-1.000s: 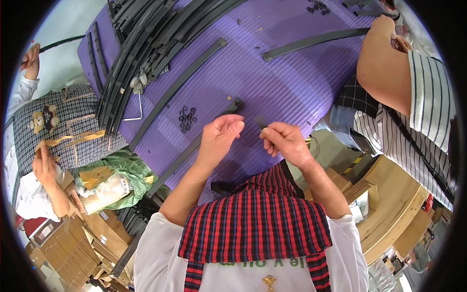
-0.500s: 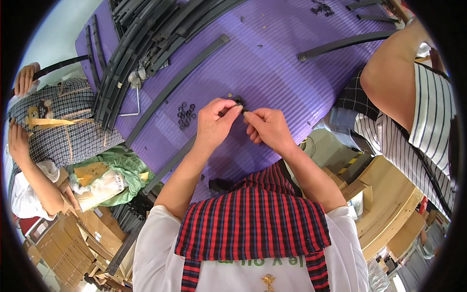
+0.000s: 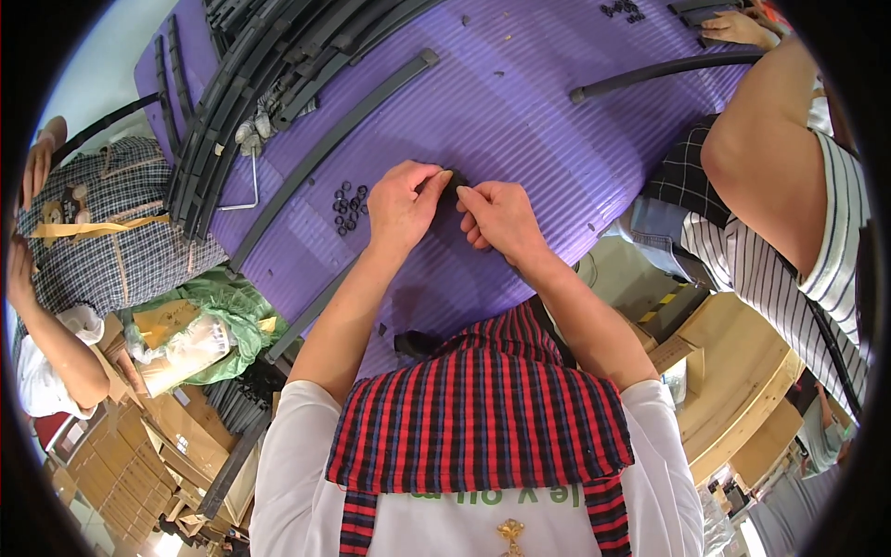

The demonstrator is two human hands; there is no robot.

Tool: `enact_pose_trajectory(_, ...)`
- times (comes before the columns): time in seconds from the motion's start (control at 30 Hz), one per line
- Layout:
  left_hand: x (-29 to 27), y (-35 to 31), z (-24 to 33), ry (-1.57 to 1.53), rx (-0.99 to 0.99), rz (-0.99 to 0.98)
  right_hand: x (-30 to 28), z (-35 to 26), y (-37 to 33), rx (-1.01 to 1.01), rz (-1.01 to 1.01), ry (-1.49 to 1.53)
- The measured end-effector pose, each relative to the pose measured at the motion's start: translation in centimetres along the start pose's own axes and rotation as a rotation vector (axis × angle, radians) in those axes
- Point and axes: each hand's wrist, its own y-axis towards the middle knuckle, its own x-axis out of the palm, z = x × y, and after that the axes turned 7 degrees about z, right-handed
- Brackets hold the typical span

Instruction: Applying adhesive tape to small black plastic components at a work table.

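Note:
Over the purple corrugated mat [image 3: 548, 176] my two hands are close together, fingertips almost meeting. My left hand [image 3: 401, 212] is closed in a pinch, thumb against forefinger, at a small black piece [image 3: 454, 182]. From the other side my right hand [image 3: 503, 221] pinches at the same piece, its other fingers curled in. The piece's exact shape is too dark and too covered to make out. Left of my left hand lies a loose group of small black rings [image 3: 350, 206]. A long black strip [image 3: 334, 139] lies slantwise beyond them.
Many long black strips [image 3: 269, 70] are heaped at the far left, beside a bent metal rod [image 3: 254, 181]. More small black parts [image 3: 622, 11] lie at the far right. A co-worker's arm [image 3: 766, 158] is at the right edge, another person's arm [image 3: 70, 357] at the left.
My hands have shifted slightly up and left in the picture, still pinching together, as the whole view moved a little. A co-worker's hand has appeared at the far right strips.

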Motion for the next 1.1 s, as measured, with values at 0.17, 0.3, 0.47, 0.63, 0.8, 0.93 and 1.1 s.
enact_pose_trajectory(0.17, 0.1, 0.2, -0.2, 0.049, 0.027, -0.005, 0.1, 0.1, 0.4, 0.015, 0.008, -0.011)
enact_pose_trajectory(0.3, 0.2, 0.2, -0.3, 0.057, 0.024, -0.009, 0.1, 0.2, 0.7, 0.022, 0.012, -0.024)
enact_pose_trajectory(0.47, 0.3, 0.2, -0.4, 0.069, 0.0, -0.019, 0.1, 0.1, 0.9, 0.029, 0.003, -0.036)
enact_pose_trajectory(0.63, 0.4, 0.3, -0.4, 0.083, -0.024, -0.031, 0.2, -0.3, 1.2, 0.07, 0.009, -0.044)
enact_pose_trajectory(0.8, 1.0, 0.1, -0.5, 0.121, 0.018, 0.036, 0.2, -0.7, 1.5, 0.075, 0.009, -0.076)
enact_pose_trajectory(0.93, 0.8, 0.3, 0.1, 0.129, -0.166, -0.015, 0.4, -0.5, 1.5, 0.101, 0.016, -0.105)
enact_pose_trajectory(1.1, 1.4, -0.5, -0.6, 0.112, -0.104, 0.024, 0.4, -0.8, 1.6, 0.11, 0.014, -0.122)
